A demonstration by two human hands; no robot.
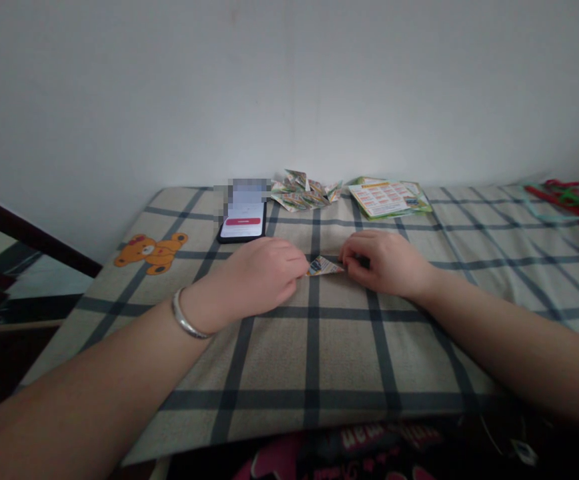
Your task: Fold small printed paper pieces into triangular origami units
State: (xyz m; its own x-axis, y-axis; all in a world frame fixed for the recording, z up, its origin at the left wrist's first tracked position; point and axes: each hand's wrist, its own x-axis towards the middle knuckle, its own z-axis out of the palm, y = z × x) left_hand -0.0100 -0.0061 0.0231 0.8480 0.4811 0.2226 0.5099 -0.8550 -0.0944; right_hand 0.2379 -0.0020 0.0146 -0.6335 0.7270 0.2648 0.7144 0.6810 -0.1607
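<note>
A small folded piece of printed paper (324,265) lies low over the checked cloth, between my two hands. My left hand (264,273), with a silver bangle on its wrist, has its fingers closed on the paper's left corner. At the right corner, my right hand (382,263) pinches the paper with its thumb and curled fingers. Behind them sits a heap of folded paper pieces (304,193) with the same kind of print. To its right is a stack of flat printed sheets (389,199).
A phone (242,220) with a lit screen lies beyond my left hand. A teddy bear picture (152,253) marks the checked tablecloth (279,360) at left. Red and green ribbons (574,203) lie at the far right. A wall (289,87) rises behind the table.
</note>
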